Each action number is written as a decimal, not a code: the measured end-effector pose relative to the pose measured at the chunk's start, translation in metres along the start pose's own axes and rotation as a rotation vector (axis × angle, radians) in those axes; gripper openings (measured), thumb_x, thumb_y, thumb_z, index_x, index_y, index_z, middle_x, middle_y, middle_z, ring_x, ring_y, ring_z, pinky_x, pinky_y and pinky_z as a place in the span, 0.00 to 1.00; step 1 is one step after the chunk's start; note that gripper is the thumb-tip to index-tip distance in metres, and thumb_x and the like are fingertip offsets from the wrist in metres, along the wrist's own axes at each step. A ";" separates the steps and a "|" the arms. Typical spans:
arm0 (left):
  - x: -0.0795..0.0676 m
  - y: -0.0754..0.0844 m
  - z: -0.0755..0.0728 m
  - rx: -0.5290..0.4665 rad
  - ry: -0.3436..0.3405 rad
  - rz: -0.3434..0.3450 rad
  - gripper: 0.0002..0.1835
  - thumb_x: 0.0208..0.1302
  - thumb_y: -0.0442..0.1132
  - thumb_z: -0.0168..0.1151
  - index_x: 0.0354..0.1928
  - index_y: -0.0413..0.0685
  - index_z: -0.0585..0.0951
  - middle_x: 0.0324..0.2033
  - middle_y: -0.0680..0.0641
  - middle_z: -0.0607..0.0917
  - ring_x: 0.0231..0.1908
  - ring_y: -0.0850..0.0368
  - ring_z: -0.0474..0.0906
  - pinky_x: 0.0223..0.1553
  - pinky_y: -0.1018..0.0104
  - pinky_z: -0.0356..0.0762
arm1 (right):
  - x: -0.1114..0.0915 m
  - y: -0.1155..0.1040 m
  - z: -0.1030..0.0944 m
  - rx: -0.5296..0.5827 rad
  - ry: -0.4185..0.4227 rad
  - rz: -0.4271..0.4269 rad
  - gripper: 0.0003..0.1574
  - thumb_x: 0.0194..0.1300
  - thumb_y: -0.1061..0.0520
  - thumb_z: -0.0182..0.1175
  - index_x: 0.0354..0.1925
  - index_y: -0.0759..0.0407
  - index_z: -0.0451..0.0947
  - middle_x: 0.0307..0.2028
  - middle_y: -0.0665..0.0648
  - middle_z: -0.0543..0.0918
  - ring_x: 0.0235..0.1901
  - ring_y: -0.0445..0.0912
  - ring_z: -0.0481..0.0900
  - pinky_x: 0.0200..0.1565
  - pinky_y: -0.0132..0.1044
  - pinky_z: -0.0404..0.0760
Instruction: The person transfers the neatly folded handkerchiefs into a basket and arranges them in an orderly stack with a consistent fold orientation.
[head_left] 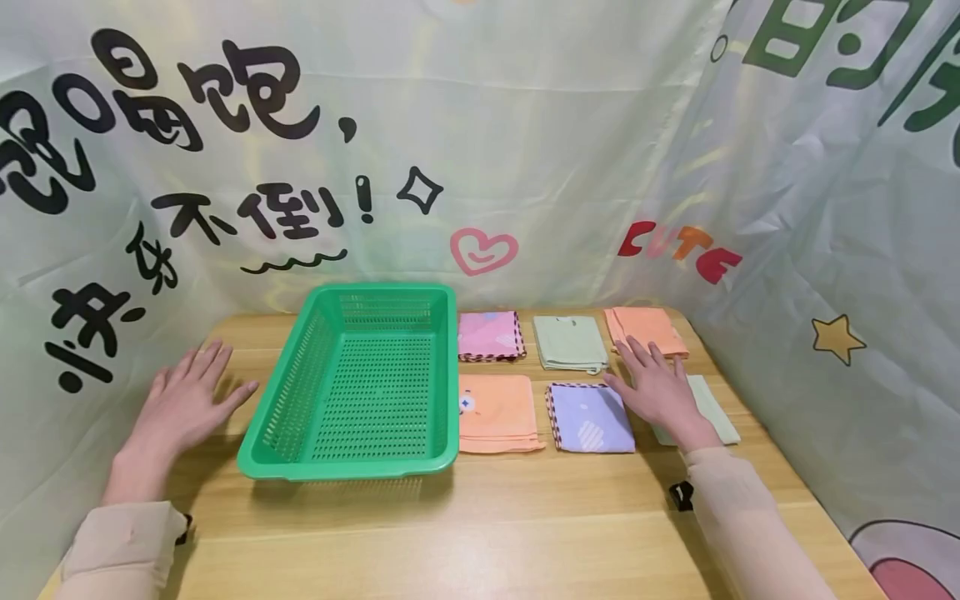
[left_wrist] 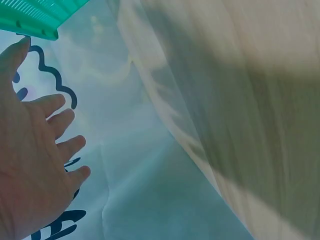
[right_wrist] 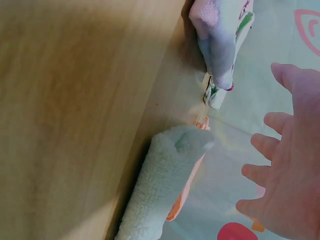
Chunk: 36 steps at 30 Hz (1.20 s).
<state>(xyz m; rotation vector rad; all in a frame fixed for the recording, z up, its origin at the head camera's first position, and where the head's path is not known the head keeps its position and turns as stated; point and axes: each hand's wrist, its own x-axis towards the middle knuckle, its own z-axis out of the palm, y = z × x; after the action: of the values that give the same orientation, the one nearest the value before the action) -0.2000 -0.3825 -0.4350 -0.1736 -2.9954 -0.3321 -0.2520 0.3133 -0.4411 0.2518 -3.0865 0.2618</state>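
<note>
One green basket (head_left: 367,392) on the surface (head_left: 510,533); to its right, pink cloth (head_left: 487,336), back green cloth (head_left: 568,342) and back orange cloth (head_left: 645,327), then nearer, front orange cloth (head_left: 498,410), purple cloth (head_left: 591,421) and front green cloth (head_left: 711,408). Left hand (head_left: 183,402) just left of the basket, right hand (head_left: 660,396) raised far right of it, both with fingers spread, gripping nothing. Likeliest trouble: crumpling the front orange cloth, close against the basket's right side, by nudging the basket; also possible, loosening folds by catching only a top layer.

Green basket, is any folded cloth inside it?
No, the head view shows all the folded cloths on the table, right of the green basket.
</note>
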 end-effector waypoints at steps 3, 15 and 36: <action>-0.001 0.001 0.001 0.002 0.016 0.007 0.48 0.78 0.66 0.45 0.83 0.39 0.44 0.81 0.32 0.44 0.77 0.23 0.40 0.69 0.19 0.38 | -0.001 -0.001 0.000 -0.002 0.006 0.001 0.51 0.77 0.34 0.53 0.82 0.59 0.51 0.80 0.69 0.52 0.77 0.73 0.46 0.71 0.80 0.41; -0.003 0.011 -0.002 -0.041 0.117 0.043 0.44 0.78 0.62 0.49 0.79 0.34 0.58 0.77 0.29 0.57 0.74 0.24 0.53 0.73 0.25 0.40 | -0.006 -0.009 -0.001 0.031 0.090 -0.036 0.49 0.76 0.37 0.55 0.81 0.61 0.54 0.79 0.68 0.56 0.76 0.71 0.51 0.71 0.76 0.48; 0.010 0.044 -0.014 -0.040 0.164 0.168 0.36 0.75 0.59 0.56 0.69 0.33 0.71 0.66 0.28 0.74 0.67 0.27 0.65 0.68 0.29 0.57 | 0.009 -0.050 0.012 0.134 0.192 -0.261 0.44 0.75 0.43 0.59 0.78 0.61 0.61 0.75 0.66 0.66 0.73 0.67 0.63 0.73 0.68 0.59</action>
<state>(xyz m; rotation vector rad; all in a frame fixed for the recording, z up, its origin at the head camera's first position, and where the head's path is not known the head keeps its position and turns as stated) -0.2025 -0.3417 -0.4110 -0.3798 -2.7908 -0.3682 -0.2527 0.2615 -0.4442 0.5903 -2.8106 0.4524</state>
